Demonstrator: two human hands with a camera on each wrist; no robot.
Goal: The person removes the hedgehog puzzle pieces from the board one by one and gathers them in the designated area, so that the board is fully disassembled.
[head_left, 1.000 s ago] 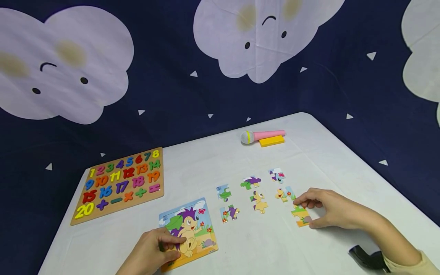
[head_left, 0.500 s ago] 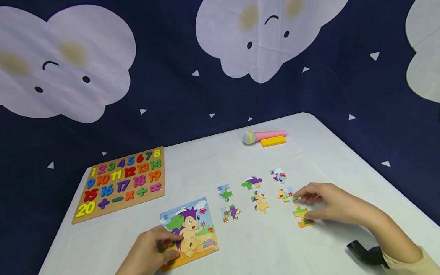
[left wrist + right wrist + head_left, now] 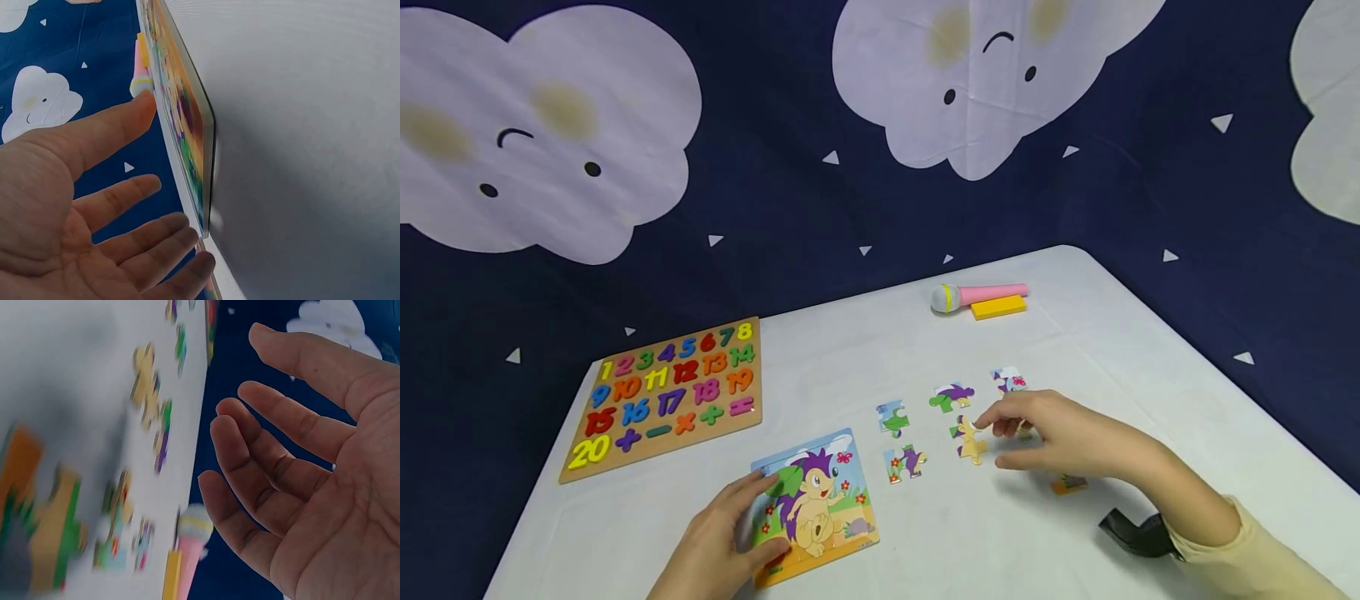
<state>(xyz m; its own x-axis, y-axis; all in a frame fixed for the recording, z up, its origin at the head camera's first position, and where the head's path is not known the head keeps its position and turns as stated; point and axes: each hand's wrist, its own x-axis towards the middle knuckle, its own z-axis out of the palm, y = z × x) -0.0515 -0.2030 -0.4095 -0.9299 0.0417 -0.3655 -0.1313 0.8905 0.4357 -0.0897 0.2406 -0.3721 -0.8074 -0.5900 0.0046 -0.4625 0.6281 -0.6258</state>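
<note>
My left hand (image 3: 722, 529) lies along the left side of a square hedgehog jigsaw board (image 3: 850, 500), fingers spread and relaxed, fingertips over its picture. In the left wrist view the board (image 3: 187, 125) shows its thin edge beyond the fingertips. My right hand (image 3: 1060, 437) hovers over the loose jigsaw pieces with nothing in its fingers. Its fingertips are right by the tan body piece (image 3: 973, 450). The hand partly hides a piece beneath it and the orange ground piece (image 3: 1069, 485). Around lie a leaf piece (image 3: 892, 419), a purple-and-flower piece (image 3: 912, 463), a purple spines piece (image 3: 953, 397) and a butterfly piece (image 3: 1006, 377).
A wooden number board (image 3: 662, 400) stands flat at the left. Towards the back edge of the white table (image 3: 850, 350), a pink toy microphone (image 3: 985, 294) lies against a yellow block (image 3: 998, 307). A black curved part (image 3: 1138, 535) sits at the right wrist.
My right hand has left the orange ground piece and moved left to the tan body piece. The left hand's fingers have spread and shifted up along the jigsaw board's left side.
</note>
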